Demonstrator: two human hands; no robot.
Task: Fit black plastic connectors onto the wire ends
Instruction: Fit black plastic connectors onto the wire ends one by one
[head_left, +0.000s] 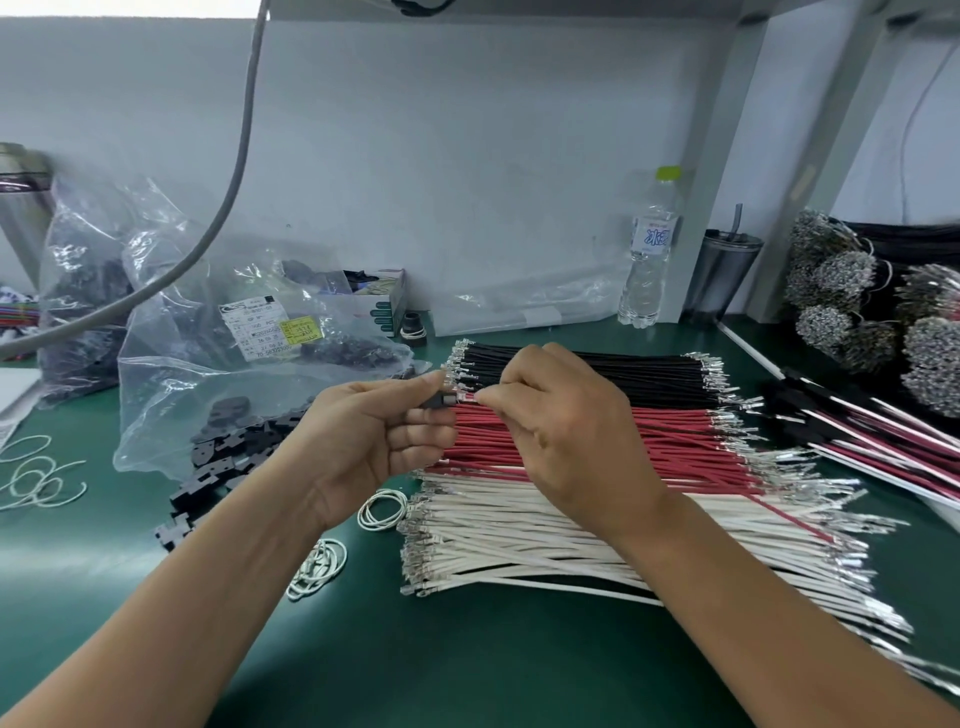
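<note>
Left hand (374, 436) pinches black connector (435, 401) between thumb and curled fingers, above red wires (670, 441). Right hand (566, 421) pinches wire end at connector's mouth (wire colour hard to tell). Black wires (597, 371), white wires (571, 540) lie alongside on green mat (441, 660).

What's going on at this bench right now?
A person is fitting a wire end into a black connector. The left hand pinches the connector, and the right hand pinches a wire's metal terminal at its opening. Whether it is seated cannot be told. Below lie black wires, red wires and white wires on the green mat.
</note>
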